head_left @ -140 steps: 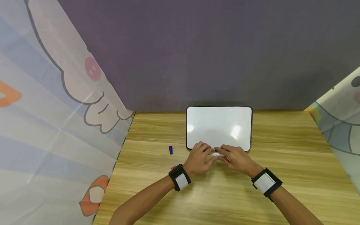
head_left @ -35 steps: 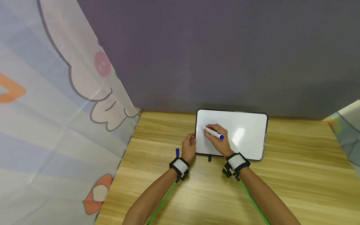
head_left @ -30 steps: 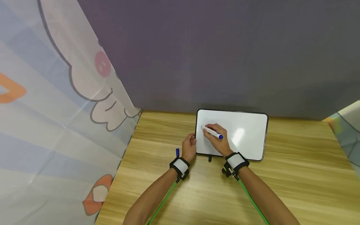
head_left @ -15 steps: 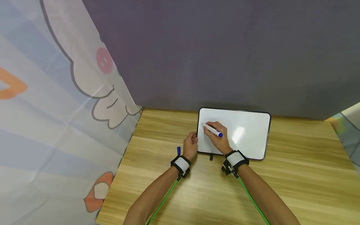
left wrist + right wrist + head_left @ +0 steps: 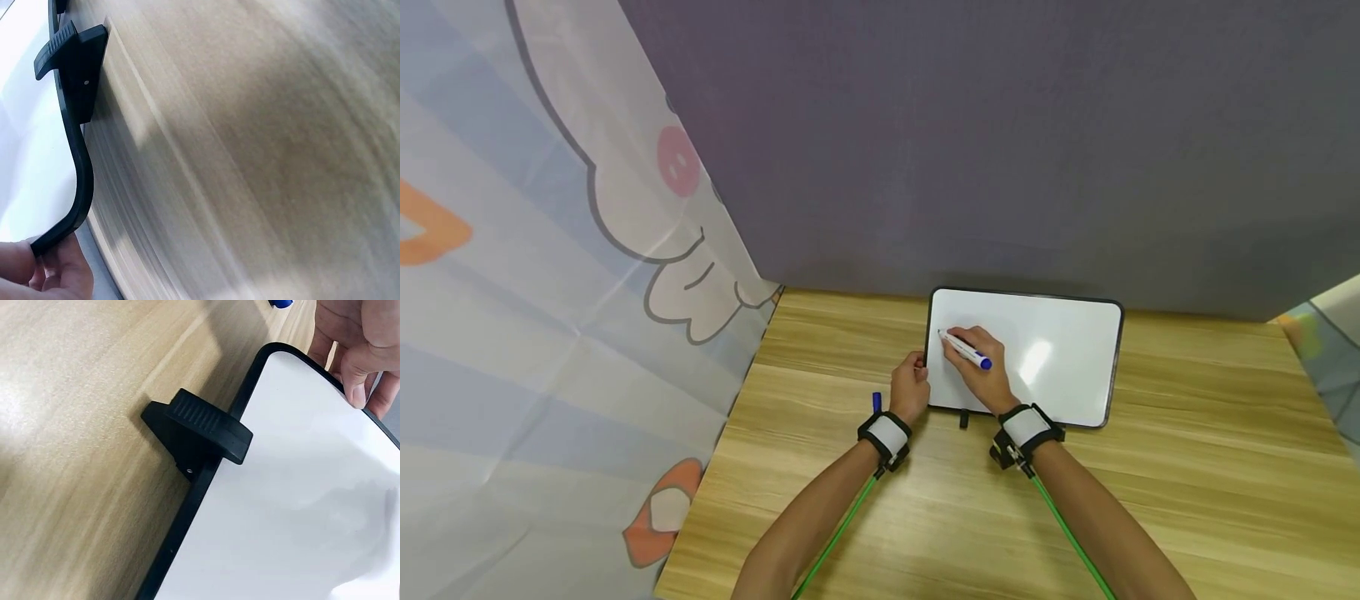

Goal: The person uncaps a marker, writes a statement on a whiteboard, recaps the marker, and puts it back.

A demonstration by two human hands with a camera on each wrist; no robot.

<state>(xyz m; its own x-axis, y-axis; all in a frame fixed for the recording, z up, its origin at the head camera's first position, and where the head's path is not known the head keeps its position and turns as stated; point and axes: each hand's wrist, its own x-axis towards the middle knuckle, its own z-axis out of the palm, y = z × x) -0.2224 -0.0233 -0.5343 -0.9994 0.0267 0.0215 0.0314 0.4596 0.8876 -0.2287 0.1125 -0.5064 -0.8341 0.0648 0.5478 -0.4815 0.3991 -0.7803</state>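
The right hand (image 5: 985,373) holds a white whiteboard marker (image 5: 964,347) with a blue end, pen-style. Its tip meets the left part of a small whiteboard (image 5: 1067,350), where a tiny dark mark shows. The left hand (image 5: 910,387) pinches the board's black frame at the left edge. In the right wrist view, the left thumb (image 5: 357,394) lies on the board's face, with fingers behind the rim. A black clip (image 5: 200,428) grips the front edge of the board. The right hand's fingers are out of sight in its own wrist view.
A blue marker cap (image 5: 877,402) stands beside the left wrist on the wooden table (image 5: 820,350). Behind the board rises a grey panel (image 5: 925,150). A printed cloth (image 5: 550,375) hangs at the left. Green cables (image 5: 1075,537) run along both forearms.
Earlier both hands met at the board's front edge; since then the left has moved to the left rim and the right onto the board with the marker. Lately the marker has tilted slightly.
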